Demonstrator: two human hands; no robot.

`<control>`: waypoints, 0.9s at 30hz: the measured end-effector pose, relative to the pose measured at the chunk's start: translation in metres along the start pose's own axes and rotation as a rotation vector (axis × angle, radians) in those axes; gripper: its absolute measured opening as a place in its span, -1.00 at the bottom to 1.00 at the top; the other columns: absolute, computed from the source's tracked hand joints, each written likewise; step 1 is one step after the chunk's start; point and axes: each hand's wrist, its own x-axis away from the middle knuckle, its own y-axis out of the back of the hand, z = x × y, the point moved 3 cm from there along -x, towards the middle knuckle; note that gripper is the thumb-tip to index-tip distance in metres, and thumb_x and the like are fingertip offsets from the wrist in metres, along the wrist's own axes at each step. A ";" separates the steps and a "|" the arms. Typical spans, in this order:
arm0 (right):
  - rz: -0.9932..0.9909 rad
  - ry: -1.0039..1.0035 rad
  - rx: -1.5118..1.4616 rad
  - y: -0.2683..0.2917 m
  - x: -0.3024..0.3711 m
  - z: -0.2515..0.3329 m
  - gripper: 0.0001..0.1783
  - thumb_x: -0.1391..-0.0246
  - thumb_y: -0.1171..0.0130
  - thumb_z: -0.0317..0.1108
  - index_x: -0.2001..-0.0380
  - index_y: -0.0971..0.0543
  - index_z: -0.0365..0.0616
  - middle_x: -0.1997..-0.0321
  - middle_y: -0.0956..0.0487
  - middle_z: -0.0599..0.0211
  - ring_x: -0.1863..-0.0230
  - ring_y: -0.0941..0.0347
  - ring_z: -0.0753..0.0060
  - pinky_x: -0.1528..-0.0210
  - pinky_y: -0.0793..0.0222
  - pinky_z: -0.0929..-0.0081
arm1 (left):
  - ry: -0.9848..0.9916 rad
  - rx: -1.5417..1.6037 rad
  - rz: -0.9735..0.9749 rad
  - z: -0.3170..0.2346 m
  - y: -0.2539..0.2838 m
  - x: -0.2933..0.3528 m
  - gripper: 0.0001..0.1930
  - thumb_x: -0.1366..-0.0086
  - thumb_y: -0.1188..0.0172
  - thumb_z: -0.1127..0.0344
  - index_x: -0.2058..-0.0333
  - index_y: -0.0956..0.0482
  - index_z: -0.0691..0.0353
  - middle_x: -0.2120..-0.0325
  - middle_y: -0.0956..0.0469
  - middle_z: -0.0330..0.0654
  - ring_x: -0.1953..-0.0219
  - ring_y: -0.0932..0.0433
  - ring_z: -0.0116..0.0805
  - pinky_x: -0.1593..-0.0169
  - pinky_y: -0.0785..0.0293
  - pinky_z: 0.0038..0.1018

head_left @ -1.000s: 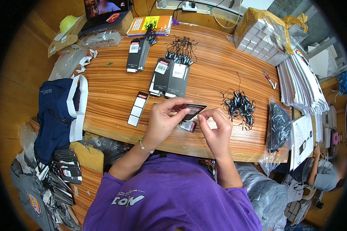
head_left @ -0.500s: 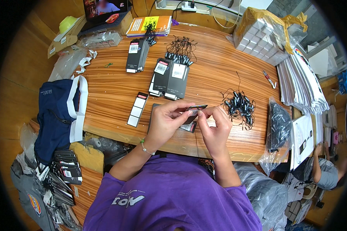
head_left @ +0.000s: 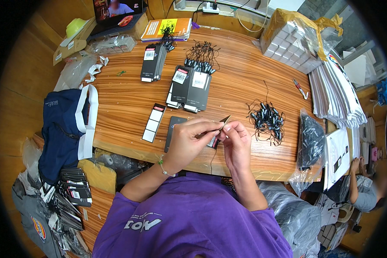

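A wood-grained worktop (head_left: pixel 241 86) fills most of my view, with a screen (head_left: pixel 116 9) and an orange folder (head_left: pixel 165 28) at its far left and plastic-wrapped white boxes (head_left: pixel 290 41) at the far right.

From what lies here, I judge the work to be partway through. The farther card stack (head_left: pixel 149 64) and the nearer card stack (head_left: pixel 196 91) both have dark cords gathered at their top ends, so those look finished in that respect, though I cannot check every card. A loose cord heap (head_left: pixel 266 122) sits to the right, attached to no card that I can see, and a clear bag of black pieces (head_left: pixel 310 142) lies beyond it. One dark flat card (head_left: pixel 174 129) lies just beside my left wrist, partly covered; no cord shows on it. A strip of white labels (head_left: pixel 153 122) lies to its left.

My left hand (head_left: pixel 192 139) is closed in a pinch on a card (head_left: pixel 225 121), tilted nearly edge-on above the near part of the worktop. My right hand (head_left: pixel 236 136) has its fingertips drawn close at that card's edge; whether they grip it, I cannot tell. A thin cord (head_left: pixel 212 160) hangs below, between both hands; its upper end is hidden.
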 end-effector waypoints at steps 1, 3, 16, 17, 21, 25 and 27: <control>0.011 -0.037 -0.075 -0.001 0.001 -0.001 -0.96 -0.06 -0.05 -0.53 0.46 -0.45 -0.21 0.52 -0.48 0.39 0.47 -0.38 0.64 0.38 -0.31 0.70 | -0.003 -0.005 0.007 0.000 0.000 0.000 -0.78 -0.05 -0.18 0.62 0.27 -0.59 0.36 0.40 -0.56 -0.15 0.40 -0.53 -0.53 0.37 -0.48 -0.65; 0.017 -0.054 -0.132 -0.003 0.002 -0.001 -0.95 -0.06 -0.05 -0.53 0.47 -0.45 -0.21 0.52 -0.48 0.39 0.48 -0.38 0.63 0.38 -0.31 0.70 | -0.008 -0.015 0.020 -0.002 0.000 0.000 -0.78 -0.05 -0.18 0.63 0.27 -0.59 0.36 0.40 -0.56 -0.15 0.40 -0.53 -0.52 0.36 -0.48 -0.65; 0.079 0.430 0.751 0.003 -0.006 0.012 -0.83 0.09 -0.23 -0.51 0.37 -0.49 -0.23 0.42 -0.50 0.36 0.32 -0.40 0.56 0.23 -0.28 0.62 | 0.025 -0.009 0.010 -0.002 0.009 0.000 -0.80 -0.04 -0.20 0.59 0.30 -0.61 0.32 0.41 -0.58 -0.14 0.40 -0.55 -0.46 0.36 -0.48 -0.62; 0.048 0.447 0.717 0.004 -0.007 0.015 -0.81 0.12 -0.25 -0.51 0.38 -0.50 -0.24 0.40 -0.51 0.35 0.29 -0.40 0.54 0.21 -0.28 0.59 | 0.019 -0.009 0.034 -0.003 0.011 -0.001 -0.80 -0.05 -0.19 0.58 0.29 -0.61 0.30 0.38 -0.59 -0.14 0.38 -0.57 -0.44 0.34 -0.50 -0.60; 0.121 0.353 0.685 0.003 -0.008 0.026 -0.82 0.17 -0.28 -0.52 0.43 -0.52 -0.27 0.34 -0.52 0.35 0.23 -0.40 0.50 0.15 -0.28 0.56 | 0.013 -0.025 0.116 -0.006 0.012 -0.001 -0.80 -0.08 -0.18 0.54 0.26 -0.61 0.27 0.35 -0.60 -0.15 0.36 -0.58 -0.43 0.31 -0.51 -0.59; 0.238 0.090 0.540 0.002 -0.006 0.028 -0.91 0.10 -0.22 -0.53 0.45 -0.54 -0.26 0.31 -0.50 0.36 0.22 -0.39 0.53 0.14 -0.27 0.58 | -0.118 -0.158 0.081 -0.009 0.013 -0.001 -0.79 -0.02 -0.20 0.54 0.31 -0.62 0.25 0.42 -0.59 -0.18 0.38 -0.57 -0.37 0.34 -0.49 -0.54; 0.273 -0.033 0.438 0.002 -0.006 0.028 -0.94 0.07 -0.19 -0.54 0.45 -0.54 -0.25 0.31 -0.49 0.36 0.22 -0.37 0.54 0.16 -0.27 0.59 | -0.274 -0.292 0.052 -0.016 0.013 0.000 -0.80 0.02 -0.20 0.56 0.35 -0.62 0.24 0.45 -0.57 -0.20 0.39 -0.56 -0.33 0.35 -0.48 -0.50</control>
